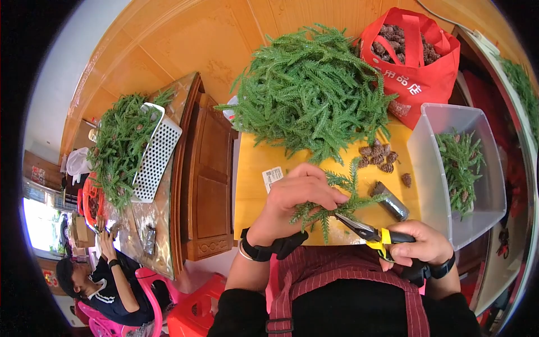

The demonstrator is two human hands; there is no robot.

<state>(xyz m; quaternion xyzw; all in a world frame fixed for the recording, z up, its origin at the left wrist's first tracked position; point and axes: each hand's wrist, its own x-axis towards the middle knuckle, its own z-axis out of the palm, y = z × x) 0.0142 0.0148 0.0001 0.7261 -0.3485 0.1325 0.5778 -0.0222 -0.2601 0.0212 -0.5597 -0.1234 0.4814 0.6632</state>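
Note:
My left hand (pixel 297 194) pinches a green pine sprig (pixel 351 182) over the yellow table (pixel 255 196), its fingers closed round the stem. In my right hand (pixel 424 244) are pliers (pixel 386 237) with yellow and black handles. Their jaws point left and reach the base of the sprig beside my left fingers; whether they grip the stem or a wire I cannot tell. Just beyond the pliers lies a dark cylindrical bundle (pixel 391 201). Several brown pine cones (pixel 377 154) sit behind it, and a single pine cone (pixel 406 180) lies apart to the right.
A large heap of green sprigs (pixel 314 90) covers the table's back. Behind right stands a red bag (pixel 412 84) of pine cones; a clear plastic bin (pixel 488 210) holds sprigs. At left, another person (pixel 112 286) works at a table with a white perforated basket (pixel 160 160).

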